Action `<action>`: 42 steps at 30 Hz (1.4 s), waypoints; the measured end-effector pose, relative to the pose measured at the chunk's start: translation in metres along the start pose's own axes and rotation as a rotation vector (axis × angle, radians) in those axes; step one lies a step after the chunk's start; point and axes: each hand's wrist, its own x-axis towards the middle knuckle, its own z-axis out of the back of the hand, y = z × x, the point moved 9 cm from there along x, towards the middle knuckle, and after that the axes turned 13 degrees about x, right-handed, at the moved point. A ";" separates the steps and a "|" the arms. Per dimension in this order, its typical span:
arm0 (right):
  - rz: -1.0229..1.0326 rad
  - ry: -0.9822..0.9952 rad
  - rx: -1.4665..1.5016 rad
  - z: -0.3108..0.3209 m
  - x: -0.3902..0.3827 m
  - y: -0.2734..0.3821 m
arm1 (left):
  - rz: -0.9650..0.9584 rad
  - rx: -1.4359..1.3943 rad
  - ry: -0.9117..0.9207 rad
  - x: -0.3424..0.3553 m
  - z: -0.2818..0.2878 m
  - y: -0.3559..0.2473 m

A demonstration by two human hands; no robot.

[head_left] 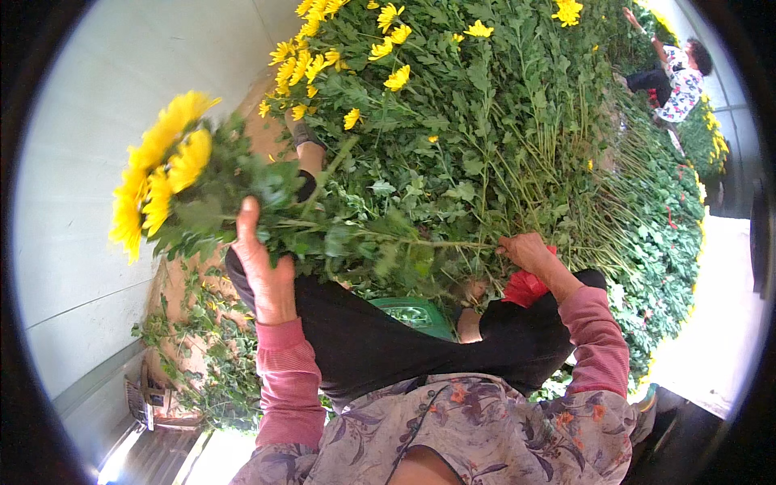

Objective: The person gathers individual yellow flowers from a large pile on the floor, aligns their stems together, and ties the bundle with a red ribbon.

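Out to the left, my left hand (265, 271) grips a bunch of yellow chrysanthemums (162, 174), its thumb up against the leaves. The blooms face left and the leafy stems run to the right across my lap. My right hand (529, 252) is closed on the end of a long chrysanthemum stem (436, 242) that reaches toward the bunch. Just below that hand, a bright red piece of material (525, 288) lies by my right knee. A large heap of cut chrysanthemum stems (493, 153) spreads in front of me, with a few yellow heads at its far left.
A green plastic item (412, 315) sits between my legs. Loose leaves (214, 347) litter the ground at the left, beside a pale wall (89, 202). At the far right another person (683, 85) sits among flowers, near rows of leafy bundles (663, 250).
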 end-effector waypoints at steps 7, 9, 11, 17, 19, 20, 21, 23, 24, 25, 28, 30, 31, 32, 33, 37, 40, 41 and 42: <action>0.006 -0.838 0.190 0.155 0.055 0.020 | 0.026 0.008 0.032 0.014 0.002 0.013; -0.009 -1.220 0.218 0.212 0.056 0.008 | 0.059 0.018 0.111 0.004 -0.018 0.011; -0.231 -1.280 0.347 0.229 0.085 -0.027 | 0.070 0.063 0.146 -0.001 -0.036 0.012; -0.203 -1.251 0.593 0.242 0.136 -0.043 | 0.287 -0.003 0.138 -0.016 -0.044 0.018; 0.181 -1.432 0.785 0.260 0.092 0.025 | 0.299 0.044 0.106 -0.007 -0.034 0.029; 0.267 -1.349 0.809 0.270 0.066 0.073 | 0.295 0.046 0.094 -0.005 -0.031 0.029; 0.410 -1.330 0.761 0.276 0.036 0.119 | 0.243 -0.002 0.080 -0.005 -0.032 0.022; 0.644 -1.269 0.762 0.260 0.015 0.186 | 0.217 -0.129 0.173 -0.003 -0.036 0.025; 0.755 -1.234 0.757 0.259 -0.002 0.225 | 0.197 -0.172 0.210 -0.003 -0.036 0.027; 0.798 -1.265 0.729 0.245 -0.001 0.242 | 0.196 -0.198 0.226 -0.002 -0.039 0.030; 0.852 -0.960 0.912 0.212 0.013 0.267 | 0.187 -0.245 0.226 -0.006 -0.041 0.028; 0.762 -0.907 0.905 0.214 0.005 0.271 | 0.139 -0.221 0.208 -0.008 -0.041 0.021; 0.746 -0.893 0.899 0.212 0.004 0.272 | 0.115 -0.213 0.207 -0.012 -0.043 0.015; 0.730 -0.878 0.894 0.210 0.003 0.274 | 0.132 -0.217 0.190 -0.012 -0.040 0.016; 0.715 -0.861 0.858 0.209 0.002 0.276 | 0.151 -0.221 0.173 -0.012 -0.037 0.018; 0.701 -0.830 0.726 0.212 -0.002 0.284 | 0.122 -0.260 0.247 -0.008 -0.037 0.012; 0.632 -0.776 0.625 0.205 -0.005 0.287 | 0.153 -0.115 0.294 -0.007 -0.037 0.014; 0.675 -0.783 0.576 0.204 -0.010 0.292 | 0.188 -0.029 0.322 -0.011 -0.038 0.012; 0.718 -0.790 0.527 0.203 -0.016 0.296 | 0.177 -0.009 0.348 -0.010 -0.039 0.014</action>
